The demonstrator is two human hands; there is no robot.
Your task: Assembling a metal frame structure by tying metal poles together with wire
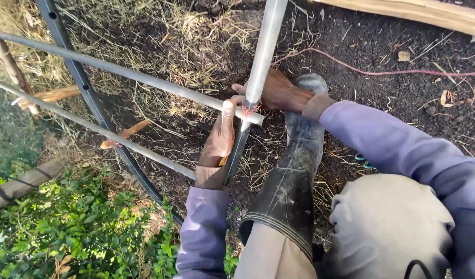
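Observation:
A grey metal pole (266,44) runs from the top of the view down to a joint where it crosses a thinner grey bar (129,75). Red string (247,109) is wound around that joint. My left hand (219,137) grips the pole just below the crossing, thumb up against the bar's end. My right hand (278,93) reaches behind the pole at the joint, fingers wrapped on it beside the red string. Both arms wear purple sleeves.
A second grey bar (92,126) and a black hose (87,93) slant across dry straw and dark soil. My black rubber boot (294,170) stands just below the joint. A red cord (382,71) lies on the soil, a wooden plank (428,13) top right, green plants (77,227) lower left.

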